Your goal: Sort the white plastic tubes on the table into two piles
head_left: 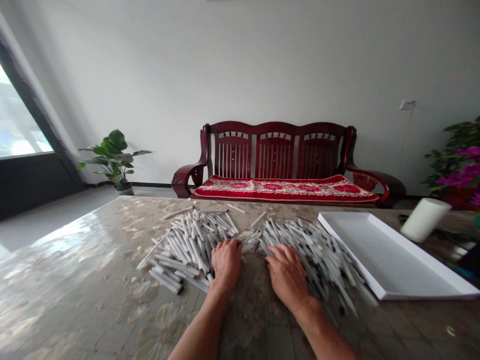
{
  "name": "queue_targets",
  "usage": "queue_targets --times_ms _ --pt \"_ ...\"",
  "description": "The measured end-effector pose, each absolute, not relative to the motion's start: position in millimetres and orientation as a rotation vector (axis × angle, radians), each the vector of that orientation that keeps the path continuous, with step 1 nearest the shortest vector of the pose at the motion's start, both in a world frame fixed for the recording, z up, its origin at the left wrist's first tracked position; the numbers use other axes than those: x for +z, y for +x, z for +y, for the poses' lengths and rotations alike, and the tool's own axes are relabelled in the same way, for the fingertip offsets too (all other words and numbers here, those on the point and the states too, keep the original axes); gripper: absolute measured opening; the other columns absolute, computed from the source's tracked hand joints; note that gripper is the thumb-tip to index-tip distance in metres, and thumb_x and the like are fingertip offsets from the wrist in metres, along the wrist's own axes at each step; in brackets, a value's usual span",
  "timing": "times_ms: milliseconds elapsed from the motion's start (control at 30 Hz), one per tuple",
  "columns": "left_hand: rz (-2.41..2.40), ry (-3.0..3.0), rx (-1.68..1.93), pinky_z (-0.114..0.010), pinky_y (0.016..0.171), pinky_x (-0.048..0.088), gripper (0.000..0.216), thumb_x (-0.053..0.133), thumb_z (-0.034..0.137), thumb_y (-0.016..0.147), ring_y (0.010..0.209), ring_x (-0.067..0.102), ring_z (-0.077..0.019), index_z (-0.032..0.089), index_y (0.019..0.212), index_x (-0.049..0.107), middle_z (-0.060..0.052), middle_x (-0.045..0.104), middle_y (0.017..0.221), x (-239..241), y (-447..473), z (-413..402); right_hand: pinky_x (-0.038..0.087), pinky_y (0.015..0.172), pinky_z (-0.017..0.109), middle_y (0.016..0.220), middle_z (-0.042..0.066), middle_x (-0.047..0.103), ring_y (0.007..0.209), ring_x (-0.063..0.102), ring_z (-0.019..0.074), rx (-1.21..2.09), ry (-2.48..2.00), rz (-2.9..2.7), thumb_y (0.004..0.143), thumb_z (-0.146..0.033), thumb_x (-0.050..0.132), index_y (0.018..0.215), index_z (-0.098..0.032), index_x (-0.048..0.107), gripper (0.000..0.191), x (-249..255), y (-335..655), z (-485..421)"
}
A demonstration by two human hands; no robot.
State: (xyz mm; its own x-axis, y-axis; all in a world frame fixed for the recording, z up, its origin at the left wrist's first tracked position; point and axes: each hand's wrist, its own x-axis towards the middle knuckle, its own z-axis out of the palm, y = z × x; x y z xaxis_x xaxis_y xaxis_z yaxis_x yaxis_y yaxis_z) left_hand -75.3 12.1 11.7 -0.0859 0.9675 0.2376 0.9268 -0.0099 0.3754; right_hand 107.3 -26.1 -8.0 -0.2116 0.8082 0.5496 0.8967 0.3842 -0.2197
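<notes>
Two heaps of white pens lie on the floral table [86, 280]: a left heap [189, 242] and a right heap [318, 250]. My left hand [226, 261] rests palm down at the left heap's inner edge, its fingers bent into the pens. My right hand [287, 272] lies palm down on the right heap's near edge, fingers spread among the pens. Whether either hand holds a pen is hidden under the fingers.
A shallow white tray [390, 260] sits right of the pens, with a white cup [424, 219] behind it. A dark red wooden bench [277, 165] stands against the far wall. Potted plants stand at left [112, 157] and right [459, 167].
</notes>
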Motion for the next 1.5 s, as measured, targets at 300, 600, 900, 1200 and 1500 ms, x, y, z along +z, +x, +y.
queue_targets --times_ms 300,600,900,1200,1500 --pt "1.666 2.348 1.058 -0.034 0.086 0.042 0.014 0.055 0.024 0.091 0.091 0.063 -0.0222 0.025 0.097 0.068 -0.004 0.072 0.094 7.1 -55.4 8.2 0.044 0.076 0.035 0.086 0.008 0.07 0.083 0.061 0.0231 -0.255 -1.53 -1.688 0.098 -0.032 0.038 0.092 -0.02 0.066 0.031 6.1 137.1 -16.1" --pt "1.473 2.473 1.067 -0.037 0.087 0.042 0.013 0.058 0.027 0.091 0.089 0.063 -0.0246 0.025 0.095 0.069 -0.006 0.072 0.089 2.5 -49.0 7.4 0.04 0.058 0.028 0.062 0.002 0.064 0.061 0.06 0.0184 0.136 -1.469 -1.607 0.096 -0.044 0.037 0.067 -0.023 0.06 0.042 3.9 151.7 -12.0" --pt "1.424 2.513 1.028 -0.035 0.082 0.042 0.017 0.055 0.024 0.092 0.087 0.063 -0.0239 0.024 0.099 0.07 -0.006 0.073 0.089 4.5 -57.2 11.2 0.051 0.072 0.031 0.086 0.005 0.072 0.078 0.065 0.0203 0.464 -1.229 -1.529 0.089 -0.042 0.051 0.097 -0.021 0.069 0.029 10.6 154.9 -11.9" --pt "1.44 2.589 1.043 -0.034 0.081 0.041 0.018 0.053 0.026 0.094 0.083 0.062 -0.0219 0.024 0.099 0.071 -0.004 0.072 0.084 3.7 -57.2 11.4 0.049 0.064 0.029 0.072 0.002 0.067 0.066 0.063 0.0192 0.452 -1.284 -1.507 0.087 -0.043 0.051 0.083 -0.021 0.066 0.027 5.9 157.6 -7.7" --pt "1.435 2.64 1.09 -0.033 0.079 0.04 0.014 0.056 0.025 0.093 0.079 0.062 -0.0207 0.024 0.096 0.07 -0.002 0.071 0.08 1.3 -55.5 10.9 0.047 0.064 0.028 0.07 0.002 0.067 0.068 0.062 0.0195 0.401 -1.308 -1.526 0.087 -0.042 0.053 0.079 -0.022 0.067 0.024 9.2 157.7 -9.7"
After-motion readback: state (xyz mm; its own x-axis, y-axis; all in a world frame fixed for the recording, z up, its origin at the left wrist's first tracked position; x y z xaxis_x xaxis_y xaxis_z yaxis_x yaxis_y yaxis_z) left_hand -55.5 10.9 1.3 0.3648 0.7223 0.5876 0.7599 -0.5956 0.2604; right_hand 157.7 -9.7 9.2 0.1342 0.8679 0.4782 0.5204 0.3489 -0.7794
